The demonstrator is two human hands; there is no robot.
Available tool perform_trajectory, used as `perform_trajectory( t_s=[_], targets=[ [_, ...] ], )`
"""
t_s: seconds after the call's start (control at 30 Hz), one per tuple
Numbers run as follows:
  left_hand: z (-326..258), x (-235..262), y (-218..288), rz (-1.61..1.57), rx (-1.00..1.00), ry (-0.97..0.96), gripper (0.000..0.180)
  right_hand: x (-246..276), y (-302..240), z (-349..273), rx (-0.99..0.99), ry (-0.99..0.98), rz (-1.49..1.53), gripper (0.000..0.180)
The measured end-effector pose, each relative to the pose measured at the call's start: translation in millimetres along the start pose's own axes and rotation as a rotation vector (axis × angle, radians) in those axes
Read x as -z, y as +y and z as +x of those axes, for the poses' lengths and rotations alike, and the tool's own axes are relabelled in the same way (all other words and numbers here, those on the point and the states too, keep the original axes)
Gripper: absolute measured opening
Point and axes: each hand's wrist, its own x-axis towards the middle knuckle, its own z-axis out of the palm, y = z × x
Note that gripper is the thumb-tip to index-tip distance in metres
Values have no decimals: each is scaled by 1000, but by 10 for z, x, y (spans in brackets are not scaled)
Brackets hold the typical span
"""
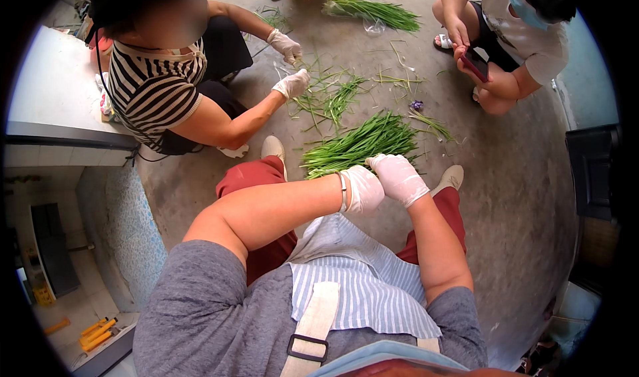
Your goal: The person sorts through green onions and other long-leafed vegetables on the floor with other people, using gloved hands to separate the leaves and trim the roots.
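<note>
A heap of long green garlic chives (363, 141) lies on the concrete floor between my feet. Just at its near edge my two gloved hands come together, one beside the other. My left hand (365, 190), with a band at the wrist, is curled closed, and its fingertips are turned out of sight. Close against it, my right hand (401, 180) has thumb and fingers pinched together in front of the chives. Whatever is between the fingers of either hand is hidden or too fine to make out.
Loose trimmings (336, 97) litter the floor beyond the heap. A small bunch with a purple tie (432, 121) lies to its right, a bagged bundle of chives (373, 11) farther off. A gloved person (156, 87) squats at left; another (526, 51) holds a phone (474, 64) at right.
</note>
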Motion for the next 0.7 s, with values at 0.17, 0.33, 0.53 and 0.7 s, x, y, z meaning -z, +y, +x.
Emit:
perform_trajectory(
  t_s=[0.17, 0.33, 0.53, 0.7],
  targets=[
    [7, -22, 8, -8, 20, -29, 33, -63, 13, -19, -1, 22, 54, 18],
    [-27, 40, 29, -17, 7, -55, 35, -11, -22, -28, -51, -32, 82, 18],
    [-22, 4, 27, 4, -20, -37, 35, -38, 6, -41, -14, 17, 82, 18],
    [11, -51, -3, -8, -19, -41, 35, 21, 19, -59, -49, 30, 128, 24]
  ],
)
